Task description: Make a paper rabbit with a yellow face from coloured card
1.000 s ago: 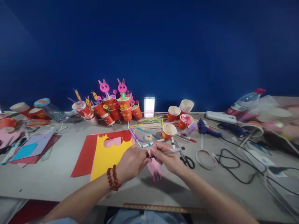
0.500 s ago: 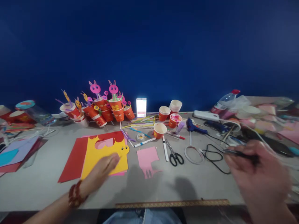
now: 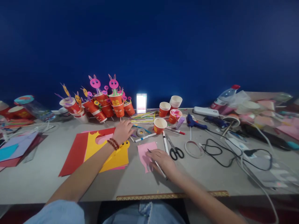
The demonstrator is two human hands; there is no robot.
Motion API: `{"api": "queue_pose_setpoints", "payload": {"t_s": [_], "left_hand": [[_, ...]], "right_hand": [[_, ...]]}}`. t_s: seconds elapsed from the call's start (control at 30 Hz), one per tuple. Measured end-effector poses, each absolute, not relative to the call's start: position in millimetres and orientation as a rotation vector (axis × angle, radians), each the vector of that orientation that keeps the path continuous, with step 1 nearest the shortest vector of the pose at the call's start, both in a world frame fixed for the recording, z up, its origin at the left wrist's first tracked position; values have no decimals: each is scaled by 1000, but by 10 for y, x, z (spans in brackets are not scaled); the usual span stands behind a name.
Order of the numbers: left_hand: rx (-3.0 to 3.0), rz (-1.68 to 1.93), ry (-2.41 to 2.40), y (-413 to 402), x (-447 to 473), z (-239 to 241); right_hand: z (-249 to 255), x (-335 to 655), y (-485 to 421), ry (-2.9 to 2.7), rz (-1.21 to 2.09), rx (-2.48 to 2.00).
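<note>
Two hands apart: my right hand (image 3: 164, 161) clasped pen (image 3: 160, 169); pink paper (image 3: 145, 150) lay at that hand's ten o'clock, four o'clock from left hand (image 3: 122, 130) (grip unclear).

Dim light leaves the blue wall (image 3: 149, 46) dark, a pixelated patch (image 3: 141, 103) glares white, and the side edges blur.

Blue glue gun (image 3: 196, 123) is lying R of ctr; white oblong device (image 3: 205, 111) is resting behind it. Red-capped btl (image 3: 223, 99) is leaning, back R. Clear jar (image 3: 38, 109) is tilting far L, w/ lilac sheet (image 3: 22, 144) lying nearer.
</note>
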State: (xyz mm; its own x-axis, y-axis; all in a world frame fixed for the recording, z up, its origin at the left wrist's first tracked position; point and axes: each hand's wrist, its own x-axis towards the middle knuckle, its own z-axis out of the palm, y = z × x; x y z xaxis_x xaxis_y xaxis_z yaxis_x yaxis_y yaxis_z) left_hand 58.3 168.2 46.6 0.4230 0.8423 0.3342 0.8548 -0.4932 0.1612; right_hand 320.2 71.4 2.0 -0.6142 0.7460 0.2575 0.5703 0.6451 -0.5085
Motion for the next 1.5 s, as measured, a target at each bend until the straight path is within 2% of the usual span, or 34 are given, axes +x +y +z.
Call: {"api": "queue_pose_setpoints", "payload": {"t_s": [0.1,0.2,0.43,0.6,0.67,0.87,1.5], "left_hand": [[-2784,-600,-1379,1192,543,401],[-3100,-500,-985,760,539,307],[-3122,-375,-996,603,589,203],[-3147,-428,-981,643,598,196],[-3166,-423,-962,654,585,193],[-3231,-333,-1019,716,562,210],[-3226,-399,-959,756,518,51]], "right_hand": [[-45,3230,735,-2463,500,-1005],[-74,3246,766,-2462,494,-981],[67,3255,823,-2365,479,-984],[135,3097,732,-1953,1031,-1070],[103,3012,713,-1836,1150,-1121],[-31,2920,771,-1868,1067,-1135],[21,2970,763,-1992,1009,-1107]]}}
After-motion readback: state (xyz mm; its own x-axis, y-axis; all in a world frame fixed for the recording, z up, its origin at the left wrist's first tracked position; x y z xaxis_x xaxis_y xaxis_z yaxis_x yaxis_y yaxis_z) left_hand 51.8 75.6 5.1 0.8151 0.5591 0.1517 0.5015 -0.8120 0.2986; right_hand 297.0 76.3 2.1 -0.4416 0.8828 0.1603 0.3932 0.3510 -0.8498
